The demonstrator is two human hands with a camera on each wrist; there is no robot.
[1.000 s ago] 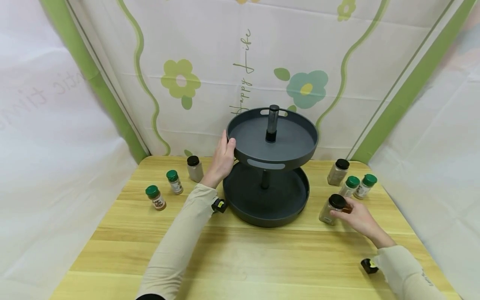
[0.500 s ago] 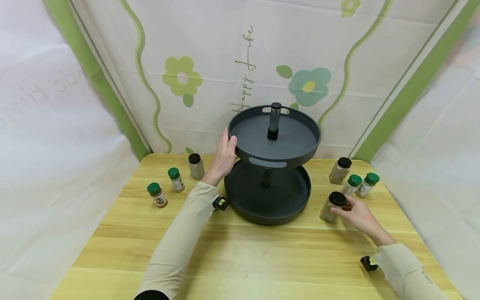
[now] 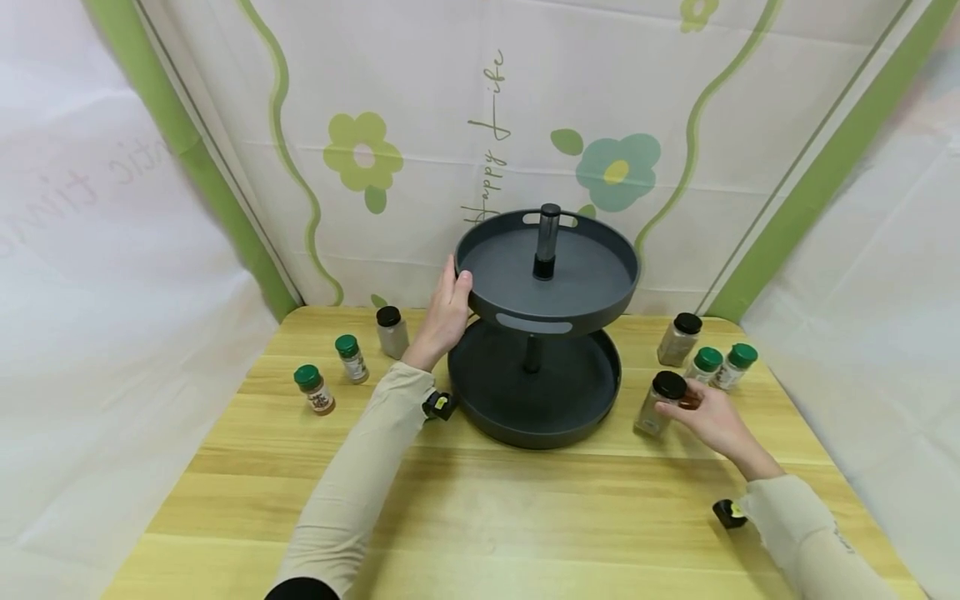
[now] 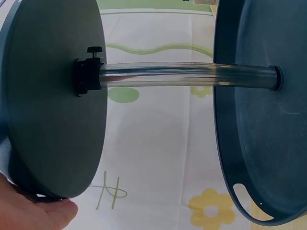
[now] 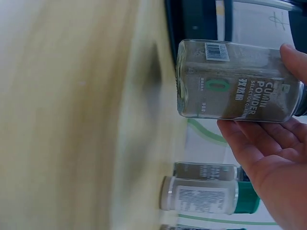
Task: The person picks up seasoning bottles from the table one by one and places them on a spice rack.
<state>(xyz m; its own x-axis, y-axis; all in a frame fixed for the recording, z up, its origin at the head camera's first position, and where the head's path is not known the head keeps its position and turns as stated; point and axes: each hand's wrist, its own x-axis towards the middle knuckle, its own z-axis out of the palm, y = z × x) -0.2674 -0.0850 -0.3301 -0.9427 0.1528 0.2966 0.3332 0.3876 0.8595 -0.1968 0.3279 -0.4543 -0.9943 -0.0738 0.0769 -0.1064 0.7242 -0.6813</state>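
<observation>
A dark grey two-tier round tray stand (image 3: 551, 304) stands mid-table, its tiers joined by a clear post (image 4: 163, 75). My left hand (image 3: 442, 321) rests against the upper tier's left outer wall, fingers straight; in the left wrist view its thumb (image 4: 60, 213) touches that tier's edge. To the stand's right, my right hand (image 3: 716, 421) grips a square glass jar of cumin powder (image 5: 235, 81) with a black lid, thumb on one side and fingers on the other. The jar leans slightly, and its base appears raised a little off the table.
Behind the right hand stand a black-lidded jar (image 3: 678, 342) and two green-capped spice bottles (image 3: 707, 360), close together. On the left are another black-lidded jar (image 3: 392, 335) and two more green-capped bottles (image 3: 313, 389). A printed curtain (image 3: 420, 83) hangs behind the wooden table (image 3: 510, 525).
My right hand has moved slightly back and up with the cumin powder jar, which now tilts. My left hand stays at the upper tier, and the stand has not visibly turned.
</observation>
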